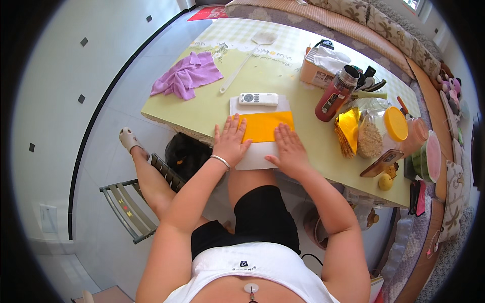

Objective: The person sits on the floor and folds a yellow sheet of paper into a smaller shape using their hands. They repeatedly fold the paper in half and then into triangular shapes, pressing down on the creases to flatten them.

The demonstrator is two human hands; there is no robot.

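Flat hands press the two ends of an orange sheet (265,127)

The orange sheet lies near the centre of the frame, its long side running left to right, on top of white paper (256,160) at the near edge of the table (192,117). The left hand (230,139) rests palm down over the sheet's left end, fingers straight and slightly spread, a bangle (221,161) at the wrist. The right hand (291,150) lies over the right end, its fingertips on the orange and its thumb reaching left over the white paper. Neither hand grips anything; both are spread flat, with no fingers curled.

Just above the sheet, a white remote control (258,99) lies across the upper part of the white paper. In the upper left part of the table are a crumpled lilac cloth (189,76) and a long-handled white turner (247,63). Right of centre stand a dark red flask (332,98) and a jar with a yellow lid (371,137), with gold foil sheets (346,130) between the jar and the hands. Lower right, a phone (381,163) leans near a round yellow fruit (385,182).
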